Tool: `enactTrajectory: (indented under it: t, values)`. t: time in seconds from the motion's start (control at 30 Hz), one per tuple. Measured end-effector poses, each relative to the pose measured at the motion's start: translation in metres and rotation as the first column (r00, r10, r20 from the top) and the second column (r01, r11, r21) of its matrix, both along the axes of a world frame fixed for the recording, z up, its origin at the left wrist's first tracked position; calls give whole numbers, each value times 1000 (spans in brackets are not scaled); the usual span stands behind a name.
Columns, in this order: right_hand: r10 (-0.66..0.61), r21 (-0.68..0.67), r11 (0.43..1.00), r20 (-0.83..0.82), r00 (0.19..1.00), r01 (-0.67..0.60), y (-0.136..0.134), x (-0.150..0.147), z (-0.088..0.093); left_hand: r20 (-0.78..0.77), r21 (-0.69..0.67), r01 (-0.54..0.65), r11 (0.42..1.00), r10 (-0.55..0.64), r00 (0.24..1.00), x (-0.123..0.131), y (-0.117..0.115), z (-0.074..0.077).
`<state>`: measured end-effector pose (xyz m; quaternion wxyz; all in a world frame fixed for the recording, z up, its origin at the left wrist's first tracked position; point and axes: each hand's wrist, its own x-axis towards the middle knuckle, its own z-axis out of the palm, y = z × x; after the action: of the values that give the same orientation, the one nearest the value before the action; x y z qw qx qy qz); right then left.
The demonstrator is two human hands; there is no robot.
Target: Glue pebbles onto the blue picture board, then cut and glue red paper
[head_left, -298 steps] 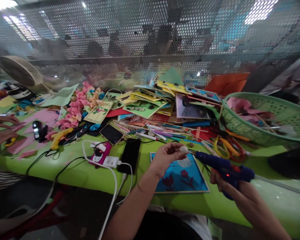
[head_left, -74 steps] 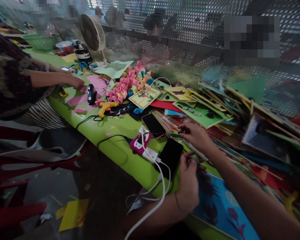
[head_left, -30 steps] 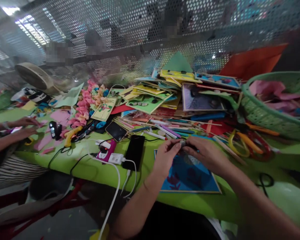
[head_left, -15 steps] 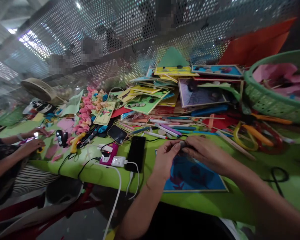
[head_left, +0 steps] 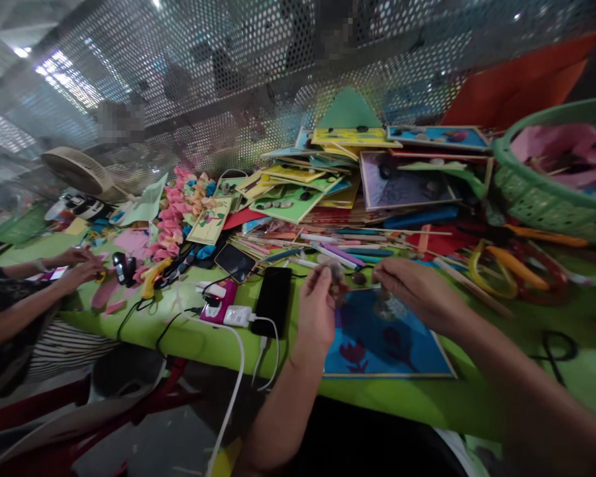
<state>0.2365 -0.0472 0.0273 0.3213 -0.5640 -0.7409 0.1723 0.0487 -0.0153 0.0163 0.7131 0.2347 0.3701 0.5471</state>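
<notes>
My left hand [head_left: 320, 301] is closed around a greyish stone [head_left: 336, 271], held above the top left corner of a blue picture card [head_left: 365, 344]. Dark red tulip shapes [head_left: 353, 356] are on the card, which has a pale edging. Over the card's far right part, my right hand [head_left: 410, 288] has its fingers pinched together; whatever is between them is hidden. A clear, shiny piece [head_left: 390, 307], too blurred to name, shows just below those fingers. Between the two hands, a small dark stone [head_left: 359, 278] lies behind the card.
A black phone [head_left: 272, 301] and a purple power bank [head_left: 219, 301] with cables lie left of my hands. Behind are pens [head_left: 338, 255], stacked picture cards [head_left: 293, 202] and a green basket [head_left: 551, 192]. Scissors [head_left: 516, 265] lie right. A co-worker's hands [head_left: 82, 268] are far left.
My hands have come apart. The left has drawn back leftward with the stone, and the right has shifted slightly right, uncovering more of the blue card.
</notes>
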Motion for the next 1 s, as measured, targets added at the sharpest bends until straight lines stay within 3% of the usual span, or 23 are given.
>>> enactTrajectory:
  t: [0.1,0.27,0.37,0.43,0.5,0.53,0.6,0.67,0.73,0.8,1.0]
  values:
    - [-25,-25,999,66,997,26,10,0,0,81,-7,-150,989,150,985,-5,7,3]
    - [8,-145,988,393,920,53,26,-17,-5,103,-94,-119,988,129,986,-8,8,1]
    - [-12,-163,982,463,887,99,30,-23,-11,106,-88,-101,991,110,988,-7,6,-1]
    - [-49,-172,978,349,936,115,31,-21,-13,87,-68,-87,994,93,992,-7,5,-2]
    - [-84,-237,967,44,995,92,30,-15,-12,47,-34,-38,999,39,998,-7,2,-2]
    - [-100,-281,958,-156,983,52,28,-12,-9,16,-9,8,1000,-8,1000,-7,1,-1]
    - [-131,-342,938,-501,855,-57,24,-8,-3,-79,58,123,991,-118,990,-6,-1,0]
    - [-168,-364,922,-688,706,-136,19,-7,3,-183,128,218,968,-193,964,-6,-4,2]
    - [-199,-371,913,-767,610,-168,15,-10,6,-241,173,257,951,-212,947,-4,-5,2]
    - [-208,-367,912,-800,563,-184,11,-13,5,-254,180,272,945,-222,941,-3,-6,2]
    - [-180,-312,940,-796,579,-137,2,-21,1,-287,182,309,934,-250,925,1,-7,0]
